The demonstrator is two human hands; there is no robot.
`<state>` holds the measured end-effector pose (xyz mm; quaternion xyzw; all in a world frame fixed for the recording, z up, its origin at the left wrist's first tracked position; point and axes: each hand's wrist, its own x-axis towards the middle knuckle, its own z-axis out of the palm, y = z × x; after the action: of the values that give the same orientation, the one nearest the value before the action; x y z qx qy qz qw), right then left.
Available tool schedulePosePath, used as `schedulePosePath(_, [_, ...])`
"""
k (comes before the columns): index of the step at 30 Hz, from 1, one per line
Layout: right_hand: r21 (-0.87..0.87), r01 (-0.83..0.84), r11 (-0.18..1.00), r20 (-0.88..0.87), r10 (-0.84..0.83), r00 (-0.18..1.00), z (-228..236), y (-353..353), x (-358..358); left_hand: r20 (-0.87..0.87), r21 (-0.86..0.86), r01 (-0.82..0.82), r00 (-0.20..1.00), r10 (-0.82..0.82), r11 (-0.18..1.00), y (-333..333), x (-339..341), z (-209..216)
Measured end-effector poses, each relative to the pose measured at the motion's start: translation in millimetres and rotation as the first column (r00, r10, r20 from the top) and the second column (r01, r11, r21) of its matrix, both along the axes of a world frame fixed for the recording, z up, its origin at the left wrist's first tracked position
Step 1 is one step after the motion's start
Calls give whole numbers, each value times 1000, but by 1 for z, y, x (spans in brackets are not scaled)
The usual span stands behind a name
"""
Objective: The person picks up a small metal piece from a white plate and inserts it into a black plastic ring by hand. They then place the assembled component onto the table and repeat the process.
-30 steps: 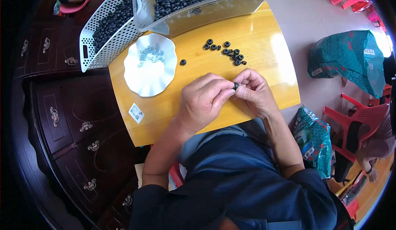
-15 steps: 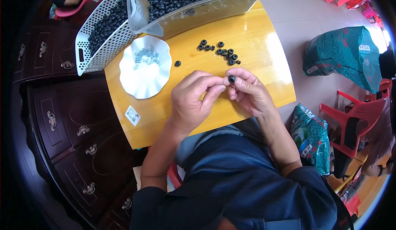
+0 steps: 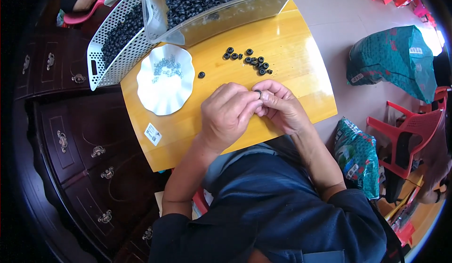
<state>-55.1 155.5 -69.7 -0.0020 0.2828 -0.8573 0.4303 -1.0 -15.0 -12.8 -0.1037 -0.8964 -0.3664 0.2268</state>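
Observation:
My two hands meet over the near part of the yellow wooden table [image 3: 301, 81]. My right hand [image 3: 285, 106] pinches a small round black part [image 3: 258, 93] between thumb and fingers; mostly its edge shows. The fingertips of my left hand [image 3: 225, 111] are closed and pressed against that part from the left. Whatever they hold is hidden. Beyond my hands lies a loose group of similar black parts [image 3: 262, 66], with a single black part [image 3: 201, 75] farther left. A white wavy-rimmed plate [image 3: 146, 91] holds many tiny clear pieces [image 3: 167, 69].
At the table's far edge stand a clear bin [image 3: 226, 25] and a white perforated basket [image 3: 113, 74], both with many black parts. A label [image 3: 152, 134] lies near the left edge. Dark drawers [image 3: 80, 145] flank the left; green bags [image 3: 383, 58] and a red chair [image 3: 407, 135] are right.
My left hand's fingertips have closed in on the black part, which has turned and is now more covered. A small shiny piece seen earlier in those fingertips no longer shows.

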Motion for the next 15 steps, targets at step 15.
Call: schedulePosePath(15, [-82, -28, 996, 56, 32, 998, -7, 8, -4, 322, 563, -28, 928, -188, 826, -7, -13, -5])
